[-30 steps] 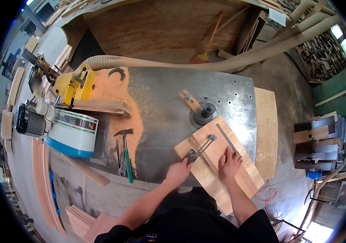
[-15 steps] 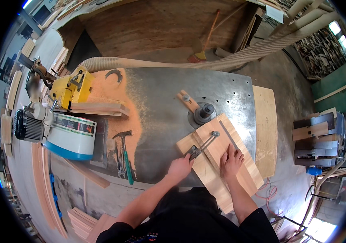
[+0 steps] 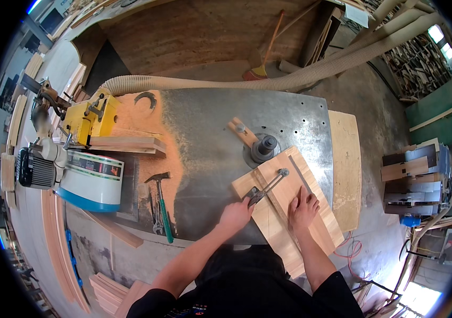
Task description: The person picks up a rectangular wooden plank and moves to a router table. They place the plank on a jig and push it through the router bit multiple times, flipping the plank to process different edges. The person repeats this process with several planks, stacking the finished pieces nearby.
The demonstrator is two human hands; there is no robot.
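Observation:
A wooden jig board lies slantwise on the metal machine table, its far edge against the black spindle. Mounted on the board is a toggle clamp, its arm reaching over a wooden piece toward a round pad. My left hand is wrapped round the clamp's handle end at the board's left edge. On the right part of the board my right hand rests palm down, fingers stretched out over the wood and holding nothing.
A hammer with a green handle and a wrench lie beside orange sawdust. The yellow machine guard and a white-and-blue power feeder stand at left. A ribbed hose runs behind the table. Stacked pieces stand at right.
Both hands keep nearly the same places on the clamp and board. The whole view has shifted very slightly.

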